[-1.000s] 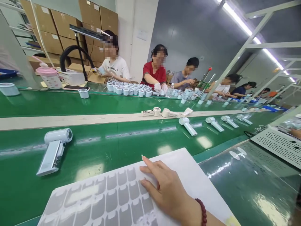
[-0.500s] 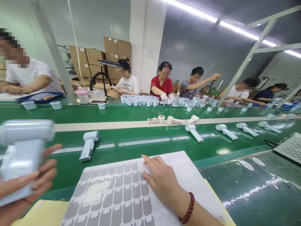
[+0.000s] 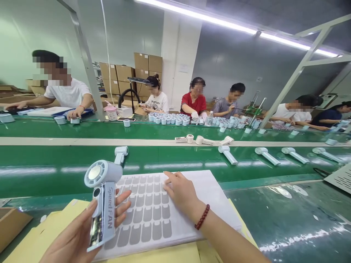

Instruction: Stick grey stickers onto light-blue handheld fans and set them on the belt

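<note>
My left hand (image 3: 82, 226) holds a light blue handheld fan (image 3: 108, 204) by its handle, with its round head up and the lettering "Speed FAN" showing. The hand's fingers stand out past the handle on the right. My right hand (image 3: 182, 191) rests on a white sheet of grey stickers (image 3: 146, 215), beside the top right of the sticker rows. Thumb and forefinger are stretched out and apart at the tips, touching the sheet; nothing shows between them. A dark red bead bracelet (image 3: 202, 217) is on that wrist. The sheet lies on yellow paper (image 3: 153, 257).
A green conveyor belt (image 3: 192, 157) runs across, carrying several blue fans (image 3: 229, 155) and white fans (image 3: 204, 140). One blue fan (image 3: 120, 155) lies just behind the held one. Co-workers sit opposite by many blue cups (image 3: 170, 118). A cardboard box (image 3: 12, 226) stands left, a slotted metal casing (image 3: 340, 179) right.
My left hand has brought the fan rightward over the sheet's left edge and turned its front into view. My right hand stays on the sheet. The camera view has swung left.
</note>
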Action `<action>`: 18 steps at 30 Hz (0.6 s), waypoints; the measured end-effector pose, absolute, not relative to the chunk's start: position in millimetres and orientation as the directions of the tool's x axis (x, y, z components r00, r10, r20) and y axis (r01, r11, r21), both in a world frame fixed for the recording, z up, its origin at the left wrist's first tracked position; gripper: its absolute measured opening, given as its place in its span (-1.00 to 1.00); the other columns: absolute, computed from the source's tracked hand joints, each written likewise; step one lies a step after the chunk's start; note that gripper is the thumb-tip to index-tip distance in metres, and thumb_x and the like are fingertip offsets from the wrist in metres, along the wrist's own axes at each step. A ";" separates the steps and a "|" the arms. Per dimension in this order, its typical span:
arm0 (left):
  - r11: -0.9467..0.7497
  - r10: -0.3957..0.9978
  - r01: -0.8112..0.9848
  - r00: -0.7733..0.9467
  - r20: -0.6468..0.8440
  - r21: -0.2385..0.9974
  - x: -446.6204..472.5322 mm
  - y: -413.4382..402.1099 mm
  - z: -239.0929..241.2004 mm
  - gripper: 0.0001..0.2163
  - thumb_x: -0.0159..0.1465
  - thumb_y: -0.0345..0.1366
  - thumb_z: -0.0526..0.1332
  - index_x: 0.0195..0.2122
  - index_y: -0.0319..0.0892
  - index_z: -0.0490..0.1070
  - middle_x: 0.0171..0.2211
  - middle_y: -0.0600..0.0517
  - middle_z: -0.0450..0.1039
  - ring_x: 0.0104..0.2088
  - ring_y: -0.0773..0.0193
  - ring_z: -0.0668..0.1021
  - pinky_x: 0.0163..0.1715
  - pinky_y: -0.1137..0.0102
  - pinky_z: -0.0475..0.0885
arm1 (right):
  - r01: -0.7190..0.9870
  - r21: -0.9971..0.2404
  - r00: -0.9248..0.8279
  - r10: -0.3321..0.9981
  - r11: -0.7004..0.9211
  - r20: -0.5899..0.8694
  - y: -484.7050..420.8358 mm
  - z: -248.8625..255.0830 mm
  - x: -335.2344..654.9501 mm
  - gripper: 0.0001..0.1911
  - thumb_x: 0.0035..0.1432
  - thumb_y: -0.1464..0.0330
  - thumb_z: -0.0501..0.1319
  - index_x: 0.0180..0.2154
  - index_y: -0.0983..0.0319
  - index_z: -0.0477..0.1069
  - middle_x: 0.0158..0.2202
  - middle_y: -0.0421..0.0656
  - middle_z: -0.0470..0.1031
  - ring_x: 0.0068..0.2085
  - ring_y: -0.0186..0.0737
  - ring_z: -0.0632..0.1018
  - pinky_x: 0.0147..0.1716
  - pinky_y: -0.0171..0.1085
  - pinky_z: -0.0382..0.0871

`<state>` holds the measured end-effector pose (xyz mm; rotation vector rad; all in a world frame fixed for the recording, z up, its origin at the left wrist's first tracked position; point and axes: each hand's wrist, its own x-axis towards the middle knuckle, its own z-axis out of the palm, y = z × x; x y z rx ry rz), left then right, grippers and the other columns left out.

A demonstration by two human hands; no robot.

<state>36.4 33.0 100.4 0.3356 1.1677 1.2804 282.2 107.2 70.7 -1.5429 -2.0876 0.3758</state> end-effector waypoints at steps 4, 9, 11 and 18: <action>0.335 0.849 -0.622 -0.126 -0.513 0.708 37.6 25.9 95.4 -0.61 0.12 -0.41 0.25 0.01 -0.24 0.54 0.05 -0.23 0.58 -0.08 -0.19 0.65 -0.28 0.09 0.68 | 0.779 -0.532 -0.233 0.941 0.332 0.246 108.3 70.3 282.7 -0.59 0.27 0.45 0.29 0.14 0.21 0.38 -0.08 -0.13 0.60 0.02 -0.06 0.56 -0.06 -0.05 0.50; 0.256 0.803 -0.687 -0.240 -0.545 0.680 58.5 17.6 108.8 -0.68 0.22 -0.50 0.11 -0.04 -0.32 0.53 -0.31 -0.24 0.62 -0.45 0.06 0.66 -0.51 0.25 0.66 | 0.755 -0.583 -0.197 0.952 0.300 0.235 106.0 71.4 283.8 -0.54 0.24 0.48 0.29 0.16 0.21 0.37 -0.08 -0.07 0.62 0.07 0.03 0.54 0.01 0.06 0.46; 0.225 0.803 -0.730 -0.237 -0.547 0.645 65.0 16.2 115.8 -0.69 0.27 -0.50 0.05 -0.06 -0.36 0.53 -0.44 -0.15 0.53 -0.57 0.23 0.58 -0.59 0.38 0.61 | 0.711 -0.636 -0.191 0.953 0.300 0.236 100.7 76.3 283.5 -0.55 0.22 0.49 0.27 0.14 0.19 0.38 -0.20 -0.13 0.68 0.07 0.02 0.53 -0.01 0.03 0.47; 0.201 0.808 -0.859 -0.126 -0.576 0.471 71.9 18.3 121.2 -0.77 0.37 -0.43 0.02 -0.27 -0.32 0.47 -0.43 0.00 0.35 -0.63 0.48 0.43 -0.64 0.59 0.52 | 0.311 -0.905 -0.193 0.952 0.289 0.238 35.2 108.8 260.8 -0.36 0.11 0.34 0.34 0.22 0.14 0.26 -0.19 -0.22 0.66 -0.07 -0.16 0.63 -0.25 -0.26 0.56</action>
